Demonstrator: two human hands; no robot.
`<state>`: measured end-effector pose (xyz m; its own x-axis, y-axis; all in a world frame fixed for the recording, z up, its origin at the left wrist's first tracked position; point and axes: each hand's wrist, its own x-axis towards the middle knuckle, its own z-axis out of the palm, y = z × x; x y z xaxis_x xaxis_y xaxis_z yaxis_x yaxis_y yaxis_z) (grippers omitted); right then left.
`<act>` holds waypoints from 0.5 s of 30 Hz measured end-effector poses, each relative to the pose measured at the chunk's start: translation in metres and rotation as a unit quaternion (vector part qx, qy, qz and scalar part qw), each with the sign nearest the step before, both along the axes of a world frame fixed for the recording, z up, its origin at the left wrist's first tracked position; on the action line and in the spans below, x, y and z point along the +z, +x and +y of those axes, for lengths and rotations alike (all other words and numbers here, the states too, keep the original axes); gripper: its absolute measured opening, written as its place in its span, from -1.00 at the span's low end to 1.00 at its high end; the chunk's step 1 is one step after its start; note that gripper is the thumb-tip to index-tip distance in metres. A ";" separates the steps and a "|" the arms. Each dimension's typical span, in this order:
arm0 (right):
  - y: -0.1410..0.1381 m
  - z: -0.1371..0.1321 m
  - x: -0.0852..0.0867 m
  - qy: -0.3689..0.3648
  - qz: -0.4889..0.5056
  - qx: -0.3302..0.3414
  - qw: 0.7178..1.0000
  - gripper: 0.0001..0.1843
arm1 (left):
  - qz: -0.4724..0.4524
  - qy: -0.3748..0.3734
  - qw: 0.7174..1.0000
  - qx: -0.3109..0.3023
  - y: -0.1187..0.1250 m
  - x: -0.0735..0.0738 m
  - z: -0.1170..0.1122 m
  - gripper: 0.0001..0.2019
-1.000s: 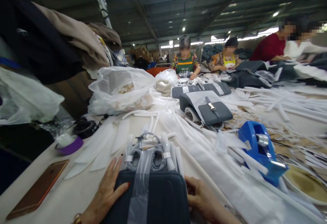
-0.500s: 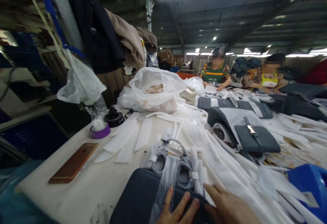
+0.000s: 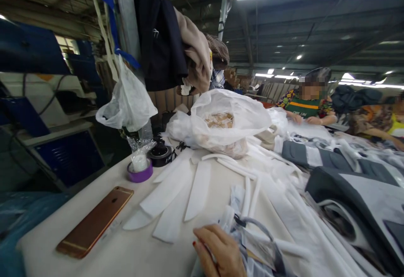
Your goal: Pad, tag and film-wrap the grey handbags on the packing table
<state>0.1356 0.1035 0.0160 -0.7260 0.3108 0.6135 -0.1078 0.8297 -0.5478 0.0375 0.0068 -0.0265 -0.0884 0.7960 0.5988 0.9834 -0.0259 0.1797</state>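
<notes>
"Hand [image 3: 222, 249], bare, one red nail visible, at the lower edge of the view. Which of the wearer's hands is it?"

"Left or right cannot be told. The fingers point left and are slightly bent; whether they grip anything is hidden."

"And the thing beside it?"

"A bundle in clear wrap [image 3: 260, 245], just to the right of the hand, its lower part cut off by the frame. A grey loop [image 3: 279, 259] curves around its far and right sides."

"What lies on the pale table [image 3: 132, 256] to the left?"

"Flat white sheets [image 3: 167, 193], partly overlapping. Farther left, a copper-coloured phone [image 3: 96, 222], back side up. Beyond the phone, a purple ring [image 3: 139, 175] beside a black roll [image 3: 160, 155]."

"The background?"

"An open white plastic bag [image 3: 249, 117] with brown pieces inside, at the far part of the table. Above and left, a smaller white bag [image 3: 129, 104] hangs near dark clothing [image 3: 164, 37]. To the right, a dark grey bag [image 3: 334, 190]; well behind it, a co-worker [image 3: 304, 106] in a green apron, both hands over a white sheet."
</notes>
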 end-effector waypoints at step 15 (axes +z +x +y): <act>-0.010 0.001 -0.007 0.135 -0.305 0.045 0.942 -0.64 | -0.238 -0.253 0.901 0.259 -0.074 0.038 0.126 -0.36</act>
